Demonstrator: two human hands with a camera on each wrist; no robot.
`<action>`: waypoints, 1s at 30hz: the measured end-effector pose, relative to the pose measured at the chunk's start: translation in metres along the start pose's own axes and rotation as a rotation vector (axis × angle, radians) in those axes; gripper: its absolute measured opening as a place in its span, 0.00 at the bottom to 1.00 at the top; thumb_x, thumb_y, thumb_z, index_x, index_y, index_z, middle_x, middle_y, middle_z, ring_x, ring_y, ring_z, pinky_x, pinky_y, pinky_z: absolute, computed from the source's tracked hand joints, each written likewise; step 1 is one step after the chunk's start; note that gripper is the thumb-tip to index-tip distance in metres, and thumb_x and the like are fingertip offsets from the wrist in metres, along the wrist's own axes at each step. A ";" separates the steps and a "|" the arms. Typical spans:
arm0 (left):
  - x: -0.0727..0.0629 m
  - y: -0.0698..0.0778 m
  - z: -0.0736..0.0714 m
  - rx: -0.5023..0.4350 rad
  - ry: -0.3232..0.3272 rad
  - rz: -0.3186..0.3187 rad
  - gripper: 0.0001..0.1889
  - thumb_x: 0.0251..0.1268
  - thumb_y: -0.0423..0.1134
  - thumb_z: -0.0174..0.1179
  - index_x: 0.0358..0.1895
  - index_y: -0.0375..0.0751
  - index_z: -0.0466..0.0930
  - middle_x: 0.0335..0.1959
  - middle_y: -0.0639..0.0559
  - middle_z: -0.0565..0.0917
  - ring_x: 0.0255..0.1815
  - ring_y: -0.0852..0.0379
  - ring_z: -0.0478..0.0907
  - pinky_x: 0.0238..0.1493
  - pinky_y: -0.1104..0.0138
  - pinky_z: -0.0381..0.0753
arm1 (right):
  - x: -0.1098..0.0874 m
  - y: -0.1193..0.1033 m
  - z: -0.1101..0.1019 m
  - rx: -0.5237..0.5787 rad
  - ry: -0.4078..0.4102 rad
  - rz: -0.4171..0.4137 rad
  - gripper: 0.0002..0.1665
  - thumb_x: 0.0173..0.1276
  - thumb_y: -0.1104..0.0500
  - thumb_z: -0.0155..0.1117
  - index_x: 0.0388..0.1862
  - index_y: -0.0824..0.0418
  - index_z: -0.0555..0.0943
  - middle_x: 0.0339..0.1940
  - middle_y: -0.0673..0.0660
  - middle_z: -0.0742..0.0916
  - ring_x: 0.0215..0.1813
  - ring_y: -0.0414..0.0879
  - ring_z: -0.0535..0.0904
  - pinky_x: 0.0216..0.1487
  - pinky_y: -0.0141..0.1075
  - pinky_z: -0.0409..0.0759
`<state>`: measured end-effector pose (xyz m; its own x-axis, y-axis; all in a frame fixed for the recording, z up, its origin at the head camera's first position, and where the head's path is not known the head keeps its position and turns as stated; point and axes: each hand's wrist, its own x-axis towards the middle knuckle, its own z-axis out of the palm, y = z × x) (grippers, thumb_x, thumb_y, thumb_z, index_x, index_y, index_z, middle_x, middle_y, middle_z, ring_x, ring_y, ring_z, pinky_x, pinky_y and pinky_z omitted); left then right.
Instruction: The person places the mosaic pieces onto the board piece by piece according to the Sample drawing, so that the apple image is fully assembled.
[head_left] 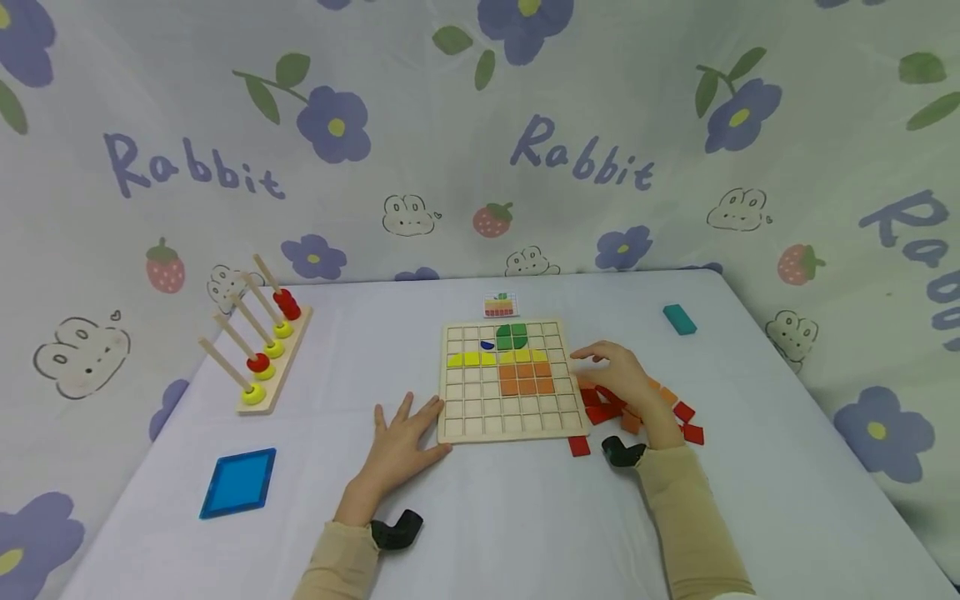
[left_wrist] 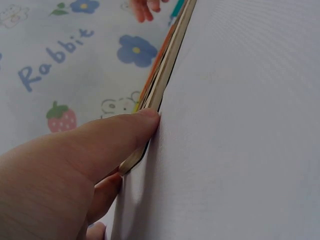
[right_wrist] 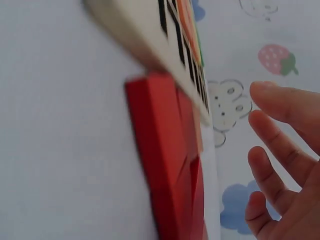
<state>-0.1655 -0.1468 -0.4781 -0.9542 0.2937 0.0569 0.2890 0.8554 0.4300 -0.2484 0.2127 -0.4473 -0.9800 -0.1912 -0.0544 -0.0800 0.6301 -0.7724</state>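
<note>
A wooden grid board (head_left: 480,408) lies in the middle of the table, holding orange squares (head_left: 527,379), a row of yellow pieces (head_left: 465,359), green pieces (head_left: 512,337) and a small blue piece (head_left: 487,345). My left hand (head_left: 401,450) is spread at the board's near left corner; its thumb (left_wrist: 125,125) touches the near edge and a finger the left edge. My right hand (head_left: 618,375) hovers by the board's right edge, over loose red tiles (head_left: 600,413). Its fingers (right_wrist: 280,137) are loosely bent and apart, with nothing visible between them.
Behind the board lies a small pattern card (head_left: 500,305). Far right is a teal block (head_left: 679,319). A bead abacus (head_left: 273,367) and a blue tray (head_left: 238,483) stand on the left. Several orange and red tiles (head_left: 693,433) lie around my right wrist; one red tile (head_left: 579,446) sits below the board.
</note>
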 end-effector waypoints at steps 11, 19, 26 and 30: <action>0.000 -0.002 0.003 0.019 0.017 0.007 0.37 0.54 0.55 0.63 0.66 0.44 0.66 0.67 0.50 0.67 0.72 0.38 0.49 0.61 0.33 0.30 | -0.003 0.021 -0.005 -0.103 -0.114 0.009 0.20 0.58 0.65 0.64 0.51 0.59 0.81 0.52 0.61 0.81 0.51 0.56 0.74 0.54 0.52 0.73; -0.001 0.000 0.002 0.013 0.015 0.009 0.37 0.54 0.56 0.62 0.67 0.44 0.65 0.67 0.51 0.67 0.72 0.39 0.48 0.62 0.34 0.29 | -0.003 0.017 -0.006 -0.073 -0.112 -0.035 0.20 0.57 0.67 0.65 0.51 0.61 0.80 0.37 0.57 0.79 0.39 0.49 0.75 0.41 0.39 0.77; -0.002 0.002 0.001 0.018 0.009 0.003 0.37 0.54 0.56 0.62 0.66 0.44 0.66 0.67 0.52 0.67 0.72 0.39 0.48 0.62 0.34 0.30 | -0.005 0.007 -0.009 0.006 -0.069 -0.013 0.21 0.57 0.65 0.65 0.52 0.61 0.79 0.36 0.57 0.79 0.36 0.49 0.77 0.36 0.36 0.78; -0.002 0.002 0.000 0.023 0.020 0.007 0.37 0.54 0.56 0.62 0.66 0.44 0.66 0.66 0.52 0.68 0.72 0.39 0.49 0.62 0.33 0.31 | -0.001 -0.012 -0.002 0.098 -0.071 -0.028 0.19 0.59 0.66 0.63 0.51 0.61 0.80 0.39 0.59 0.79 0.37 0.50 0.78 0.37 0.38 0.79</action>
<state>-0.1625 -0.1455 -0.4774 -0.9535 0.2913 0.0778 0.2970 0.8631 0.4085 -0.2471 0.2072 -0.4366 -0.9621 -0.2624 -0.0740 -0.0854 0.5476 -0.8324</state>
